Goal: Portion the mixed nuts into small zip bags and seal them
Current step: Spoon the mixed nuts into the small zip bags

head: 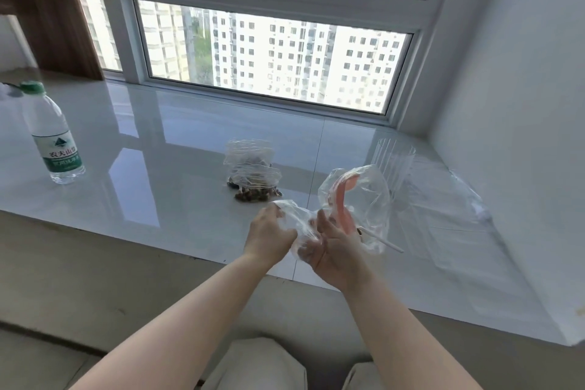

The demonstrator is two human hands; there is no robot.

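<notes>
A clear plastic bag of mixed nuts (pixel 251 172) sits on the glossy white sill (pixel 158 149), with some nuts heaped at its near side. In front of it I hold a clear zip bag (pixel 364 196) above the sill's near edge. My left hand (pixel 269 233) grips its left part with curled fingers. My right hand (pixel 332 250) holds its lower part, palm turned up. A pink spoon (pixel 343 203) lies inside the bag, and a thin white stick (pixel 384 241) pokes out toward the right.
A water bottle with a green cap (pixel 52 136) stands at the left of the sill. A clear plastic cup (pixel 394 165) stands at the right, with more clear plastic (pixel 459 209) lying beside the white wall. The window runs along the back, a wooden shelf at far left.
</notes>
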